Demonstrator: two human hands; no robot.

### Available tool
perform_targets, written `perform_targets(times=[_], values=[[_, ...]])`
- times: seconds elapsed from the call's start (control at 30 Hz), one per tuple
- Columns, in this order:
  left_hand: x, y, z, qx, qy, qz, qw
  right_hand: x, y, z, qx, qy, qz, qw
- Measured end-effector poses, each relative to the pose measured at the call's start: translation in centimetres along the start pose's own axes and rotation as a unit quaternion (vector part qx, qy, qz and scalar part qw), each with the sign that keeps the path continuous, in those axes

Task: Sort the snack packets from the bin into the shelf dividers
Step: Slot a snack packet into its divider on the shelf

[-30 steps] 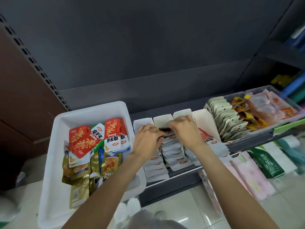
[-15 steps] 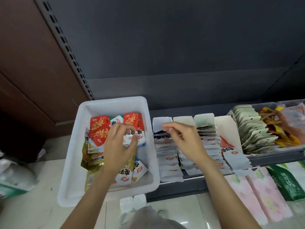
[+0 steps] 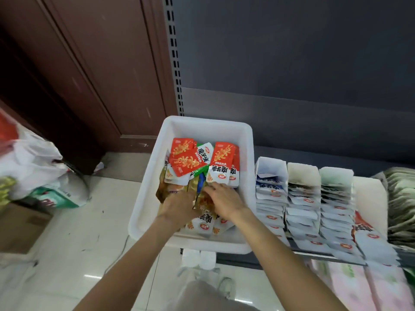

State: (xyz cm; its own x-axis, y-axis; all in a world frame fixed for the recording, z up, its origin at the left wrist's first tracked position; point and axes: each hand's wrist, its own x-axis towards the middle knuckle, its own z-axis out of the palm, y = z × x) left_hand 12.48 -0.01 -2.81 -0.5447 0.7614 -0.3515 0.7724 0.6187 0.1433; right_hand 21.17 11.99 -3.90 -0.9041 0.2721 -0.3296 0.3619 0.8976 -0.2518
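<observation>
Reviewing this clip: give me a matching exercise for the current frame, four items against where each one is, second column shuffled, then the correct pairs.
Items
1. red snack packets
2. left hand
3. pink packs
4. white plastic bags

Places
A. on the floor, left of the white bin
B. low in the frame, below the shelf dividers
C. far end of the bin, on top of the pile
D. near end of the bin, on gold packets, beside the right hand

Pairs: 1-C, 2-D, 3-B, 4-A

brown door (image 3: 94, 70), plastic bags (image 3: 33, 167), perhaps tissue packs (image 3: 350, 286)
</observation>
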Motion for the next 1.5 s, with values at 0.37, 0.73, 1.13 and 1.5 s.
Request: perform_targets(times=[0.37, 0.73, 1.13, 1.5], values=[[-0.7, -2.2, -1.7, -0.292, 0.035, 0.016, 0.956, -1.5, 0.2, -1.9, 0.069, 0.072, -0.03, 0.995], [-1.9, -0.5, -5.9, -0.642, 0.119, -0.02, 0.757, -5.4, -0.1, -4.7, 0.713, 0.164, 0.116, 0.672], [-0.3, 10.1, -9.7, -0.499, 0.096, 0.256, 0.823, -15.1, 6.1, -11.3, 0.495, 0.379, 0.089, 0.777], [4.5, 18.9, -3.2, -0.06, 0.198, 0.363, 0.909, -19.9, 14.0, -11.8, 0.383, 0.616, 0.147, 0.673]])
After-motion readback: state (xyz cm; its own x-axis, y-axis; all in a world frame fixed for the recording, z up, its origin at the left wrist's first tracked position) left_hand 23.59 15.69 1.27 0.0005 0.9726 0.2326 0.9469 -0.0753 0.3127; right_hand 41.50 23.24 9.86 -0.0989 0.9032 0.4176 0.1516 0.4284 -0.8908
